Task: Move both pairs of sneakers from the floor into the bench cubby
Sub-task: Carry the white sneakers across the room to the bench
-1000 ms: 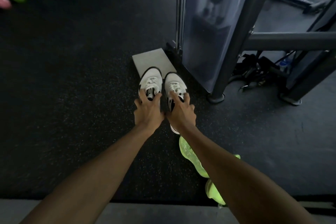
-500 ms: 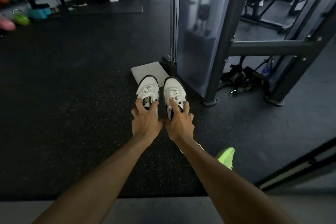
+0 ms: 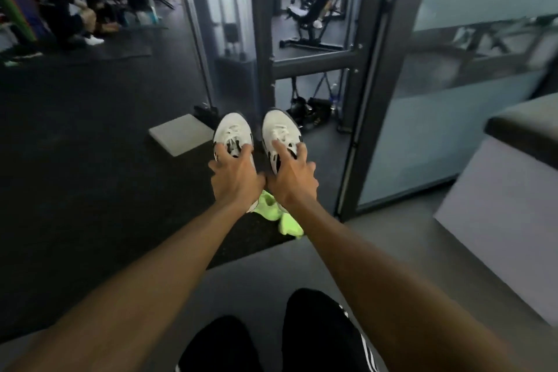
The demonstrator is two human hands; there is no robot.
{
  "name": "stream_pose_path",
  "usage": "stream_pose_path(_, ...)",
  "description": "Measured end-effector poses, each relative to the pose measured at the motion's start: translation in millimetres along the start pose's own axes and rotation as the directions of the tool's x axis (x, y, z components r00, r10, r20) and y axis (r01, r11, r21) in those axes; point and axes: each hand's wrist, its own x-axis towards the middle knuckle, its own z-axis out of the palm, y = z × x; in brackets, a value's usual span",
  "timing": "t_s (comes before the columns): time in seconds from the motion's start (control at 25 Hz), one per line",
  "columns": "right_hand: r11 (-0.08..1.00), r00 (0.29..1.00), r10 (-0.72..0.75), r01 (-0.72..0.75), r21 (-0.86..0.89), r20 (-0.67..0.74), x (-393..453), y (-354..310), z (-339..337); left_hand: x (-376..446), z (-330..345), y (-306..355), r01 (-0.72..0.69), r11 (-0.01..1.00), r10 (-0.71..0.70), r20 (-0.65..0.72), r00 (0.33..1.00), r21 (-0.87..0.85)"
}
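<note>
I hold a pair of white sneakers with black trim in the air, toes pointing away. My left hand [image 3: 235,176] grips the left white sneaker [image 3: 232,133] by its collar. My right hand [image 3: 292,180] grips the right white sneaker [image 3: 279,129] the same way. Below and behind my hands, a neon green pair of sneakers [image 3: 279,214] lies on the black rubber floor, partly hidden by my wrists. A grey bench block with a dark padded top [image 3: 507,205] stands at the right. Its cubby opening is not visible.
A grey flat pad [image 3: 181,137] lies on the floor left of the shoes. A dark metal machine frame [image 3: 265,39] and a frosted glass panel [image 3: 437,136] stand ahead. Straps and a bottle [image 3: 314,109] sit behind the frame. People sit at far left. My black trousers [image 3: 317,332] show below.
Both hands have lifted the white pair off the floor and carried it right. The view has swung up and right, bringing the bench block into sight.
</note>
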Motion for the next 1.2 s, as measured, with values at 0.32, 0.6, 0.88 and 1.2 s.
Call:
stream_pose_path(0.32,0.894,0.894,0.446,-0.447,-0.042,-0.031,-96.5,28.4,-230.2,-78.1,-118.7,183.2,-0.239,0.968,0.249,0.322,0.914,-0.073)
stream_pose_path(0.6,0.730,0.690,0.665,-0.681,0.056,-0.284,-189.0,17.9,-503.8,-147.9,-314.5,395.3,-0.544,0.803,0.595,0.377,0.710,-0.243)
stream_pose_path(0.88,0.612,0.458,0.730,-0.768,0.188,-0.507,-293.9,84.9,-717.6,-265.1,-408.8,601.9,-0.770,0.527,0.850,0.223,0.478,-0.360)
stream_pose_path(1.2,0.522,0.303,0.773,-0.803,0.287,-0.557,-407.9,205.2,-896.6,-425.4,-432.7,795.1,-0.814,0.407,0.913,0.170,0.370,-0.414)
